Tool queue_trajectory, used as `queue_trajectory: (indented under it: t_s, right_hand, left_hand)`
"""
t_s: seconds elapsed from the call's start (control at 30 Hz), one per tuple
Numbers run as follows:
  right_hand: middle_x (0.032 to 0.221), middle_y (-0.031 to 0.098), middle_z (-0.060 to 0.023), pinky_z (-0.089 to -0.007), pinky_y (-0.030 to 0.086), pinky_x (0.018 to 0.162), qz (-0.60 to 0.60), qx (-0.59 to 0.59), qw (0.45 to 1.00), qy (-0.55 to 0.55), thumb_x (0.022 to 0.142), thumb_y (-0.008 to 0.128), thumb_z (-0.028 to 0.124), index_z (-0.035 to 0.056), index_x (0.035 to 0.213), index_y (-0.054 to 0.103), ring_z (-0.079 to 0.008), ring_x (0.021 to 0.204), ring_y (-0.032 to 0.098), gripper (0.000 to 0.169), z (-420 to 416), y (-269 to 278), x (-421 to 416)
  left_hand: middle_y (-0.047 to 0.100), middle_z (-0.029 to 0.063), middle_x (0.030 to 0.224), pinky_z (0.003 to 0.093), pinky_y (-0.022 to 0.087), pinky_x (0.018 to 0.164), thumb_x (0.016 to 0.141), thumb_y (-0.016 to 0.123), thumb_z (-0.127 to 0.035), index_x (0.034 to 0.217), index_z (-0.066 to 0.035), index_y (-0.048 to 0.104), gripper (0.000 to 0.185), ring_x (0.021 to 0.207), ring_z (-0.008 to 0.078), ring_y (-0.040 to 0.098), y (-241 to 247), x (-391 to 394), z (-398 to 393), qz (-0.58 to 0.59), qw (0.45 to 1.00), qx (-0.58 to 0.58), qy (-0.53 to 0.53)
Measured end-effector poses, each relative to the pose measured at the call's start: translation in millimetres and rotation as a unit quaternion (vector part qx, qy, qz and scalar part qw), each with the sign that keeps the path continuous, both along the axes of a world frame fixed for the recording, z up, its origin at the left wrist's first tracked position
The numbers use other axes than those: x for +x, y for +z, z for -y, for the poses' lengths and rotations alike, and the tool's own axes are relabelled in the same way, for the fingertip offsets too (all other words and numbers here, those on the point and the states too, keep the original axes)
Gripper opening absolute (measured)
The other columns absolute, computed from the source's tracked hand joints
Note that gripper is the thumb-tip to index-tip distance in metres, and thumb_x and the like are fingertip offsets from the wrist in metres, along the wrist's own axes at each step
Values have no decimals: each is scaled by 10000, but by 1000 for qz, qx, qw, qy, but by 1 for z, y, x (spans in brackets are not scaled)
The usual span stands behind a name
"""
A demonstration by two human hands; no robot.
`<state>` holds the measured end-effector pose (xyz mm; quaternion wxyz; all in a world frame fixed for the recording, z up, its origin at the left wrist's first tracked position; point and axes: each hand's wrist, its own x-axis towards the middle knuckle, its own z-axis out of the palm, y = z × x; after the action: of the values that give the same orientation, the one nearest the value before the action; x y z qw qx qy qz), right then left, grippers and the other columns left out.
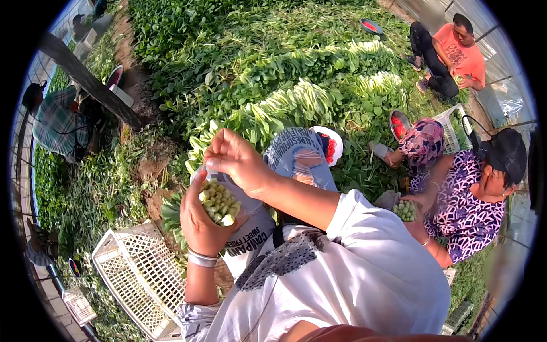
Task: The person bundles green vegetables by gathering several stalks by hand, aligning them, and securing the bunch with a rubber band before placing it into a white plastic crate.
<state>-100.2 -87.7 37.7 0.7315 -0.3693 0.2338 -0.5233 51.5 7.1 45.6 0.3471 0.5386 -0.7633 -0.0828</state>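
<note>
My left hand (204,224) grips a bunch of leafy greens (220,203), its pale cut stem ends turned up towards me. The dark leaves (171,213) hang out past the wrist side. Above the bunch, my right hand (239,162) has thumb and finger pinched together at the raised left fingertip. A small red piece shows at the pinch; its shape is too small to tell. Beyond my knee, a white bowl (337,139) holds red pieces (330,151). Rows of laid-out greens (295,102) with pale stems lie in front of me.
A white plastic crate (139,273) stands at my left. A co-worker in a black cap (474,192) holds a similar bunch (404,210) at my right. Another sits farther back in an orange shirt (459,55). A dark post (92,81) slants across the left.
</note>
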Motion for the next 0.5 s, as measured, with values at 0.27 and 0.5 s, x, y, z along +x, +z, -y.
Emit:
queue_trajectory:
  t_s: [0.27,0.5]
  right_hand:
    - [909,604,-74,-322,459,862,-274,-359,892,-6,1058,541,296,65,997,573,-164,861,573,241,-34,-4,-14]
    - [663,406,11,-281,396,627,-278,-147,923,224,1086,248,690,96,717,426,-134,609,414,722,57,-36,-6]
  left_hand:
    - [448,216,1597,454,511,1043,556,967,-329,1624,38,215,1357,1265,412,604,-4,27,3,-31,999,-3,-30]
    - [327,307,1626,439,542,1033,508,1006,-306,1632,81,66,1516,1323,402,584,-5,17,9,-81,996,11,-41]
